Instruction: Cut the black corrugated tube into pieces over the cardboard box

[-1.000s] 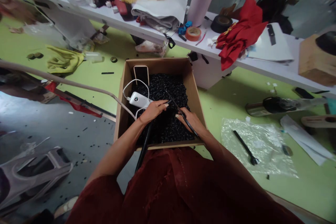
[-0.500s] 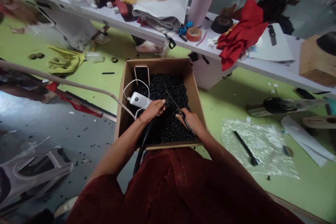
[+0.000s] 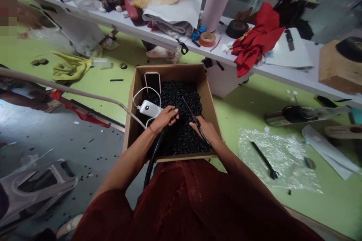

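Note:
My left hand [image 3: 166, 116] is closed around a long black tube [image 3: 154, 155], which looks ribbed and runs down past my lap. Its dark end pokes out beyond my fingertips. In my right hand [image 3: 207, 129] is a pair of scissors [image 3: 189, 108], blades pointing up and to the left, close to the tube's end. Both hands are over an open cardboard box [image 3: 213, 115] holding a heap of small black pieces [image 3: 181, 139]. Whether the scissor blades are apart is hard to see.
Inside the box's left side lie a white power bank [image 3: 149, 109] with a white cable and a phone [image 3: 153, 81]. A cluttered white shelf [image 3: 226, 53] crosses behind. To the right are a clear plastic bag [image 3: 251, 165] and a steel bottle [image 3: 275, 118]. A stool [image 3: 42, 184] stands left.
The scissor blades have shifted slightly right, and the gap between them and the tube's end is wider. My left hand has barely moved and keeps its hold on the tube.

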